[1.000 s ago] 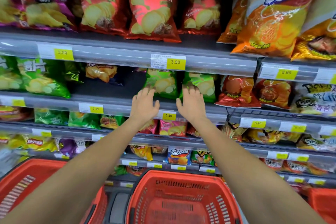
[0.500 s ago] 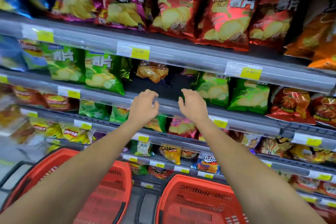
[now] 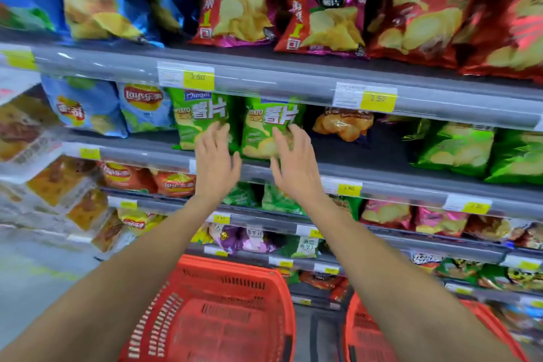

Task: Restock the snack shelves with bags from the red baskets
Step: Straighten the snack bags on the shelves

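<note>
My left hand point(image 3: 216, 163) and right hand point(image 3: 295, 166), fingers spread, grip nothing, before 2 green chip bags point(image 3: 264, 131): both upright, long axis vertical, fronts facing me.

On the shelf point(image 3: 411, 185) before you, you can count four green chip bags point(image 3: 202, 123) point(image 3: 270, 129) point(image 3: 458, 147) point(image 3: 520, 156), two blue Lay's bags point(image 3: 85, 109) point(image 3: 144, 106) and one orange bag point(image 3: 340, 123). Above stand two magenta bags point(image 3: 244, 6) point(image 3: 326, 12). Below you are two red baskets point(image 3: 211, 311) point(image 3: 367, 341).

Yellow price tags point(image 3: 198, 80); pale floor point(image 3: 32, 282) btm left.
</note>
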Motion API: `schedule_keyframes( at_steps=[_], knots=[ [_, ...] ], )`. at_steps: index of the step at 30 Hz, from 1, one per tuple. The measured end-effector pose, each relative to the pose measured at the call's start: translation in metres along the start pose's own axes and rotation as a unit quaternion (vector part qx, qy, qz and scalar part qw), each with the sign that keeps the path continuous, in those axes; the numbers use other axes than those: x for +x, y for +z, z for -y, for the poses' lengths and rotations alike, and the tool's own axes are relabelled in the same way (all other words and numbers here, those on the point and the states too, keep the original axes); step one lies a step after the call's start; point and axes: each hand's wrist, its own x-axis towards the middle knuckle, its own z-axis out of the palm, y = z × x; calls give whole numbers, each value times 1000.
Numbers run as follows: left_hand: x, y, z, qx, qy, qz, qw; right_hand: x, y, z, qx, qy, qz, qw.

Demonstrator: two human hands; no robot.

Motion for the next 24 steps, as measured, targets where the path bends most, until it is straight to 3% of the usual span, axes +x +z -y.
schedule_keyframes(
  at_steps=[5, 10, 16, 24],
  knots=[
    [29, 1, 41, 24, -42, 26, 998, 8, 20, 15, -48, 56, 22, 997],
    [44, 11, 56, -6, -15, 38, 999, 15, 30, 16, -43, 129, 17, 991],
    [47, 20, 57, 35, 16, 41, 998, 17, 33, 8, -63, 130, 14, 989],
    [36, 13, 57, -4, 19, 53, 998, 14, 27, 11, -82, 135, 31, 987]
  ],
)
